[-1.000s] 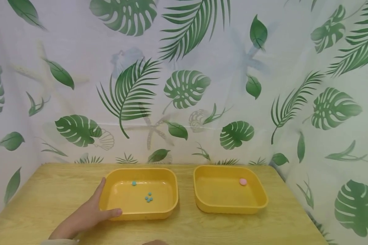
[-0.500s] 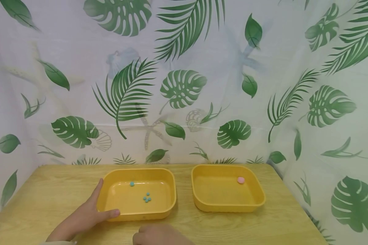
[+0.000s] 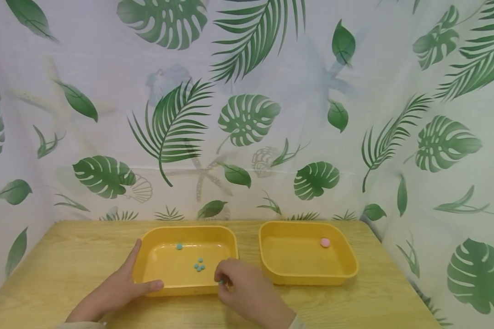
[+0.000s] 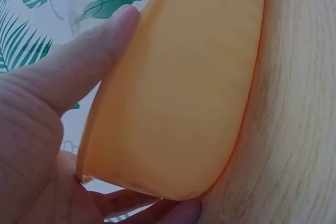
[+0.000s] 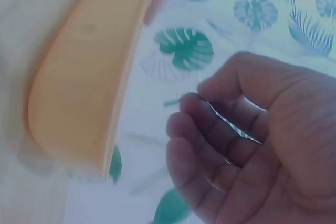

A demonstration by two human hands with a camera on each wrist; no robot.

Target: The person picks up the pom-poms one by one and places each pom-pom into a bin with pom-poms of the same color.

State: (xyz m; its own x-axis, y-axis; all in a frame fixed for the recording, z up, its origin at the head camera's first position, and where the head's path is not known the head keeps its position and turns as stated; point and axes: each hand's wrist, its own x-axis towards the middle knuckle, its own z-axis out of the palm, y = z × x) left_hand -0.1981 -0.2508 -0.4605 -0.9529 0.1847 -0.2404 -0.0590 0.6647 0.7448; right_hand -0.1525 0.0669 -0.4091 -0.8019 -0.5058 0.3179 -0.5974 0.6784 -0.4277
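My left hand (image 3: 119, 288) grips the left end of a yellow tray (image 3: 164, 269), thumb at the near rim, other fingers round the end wall. In the left wrist view the thumb (image 4: 123, 24) lies against the tray's wall (image 4: 178, 93). Inside it are several tiny teal pellets (image 3: 202, 267) in a cluster and a slightly bigger teal one (image 3: 179, 246) further back. Over the tray's near right corner, my right hand (image 3: 251, 290) pinches a tiny teal pellet (image 3: 221, 282), mostly hidden by thumb and forefinger. Its fingers (image 5: 197, 111) are curled in the right wrist view.
To the right stands a second yellow tray (image 3: 308, 279) with one round pink piece (image 3: 325, 242) near its back right. Both trays sit on a wood-grain table (image 3: 82, 246). A leaf-patterned sheet (image 3: 247, 183) hangs behind and along the sides.
My right hand has come up from the bottom edge to the left tray's near right corner. The left hand keeps its hold, and the pellets lie as before.
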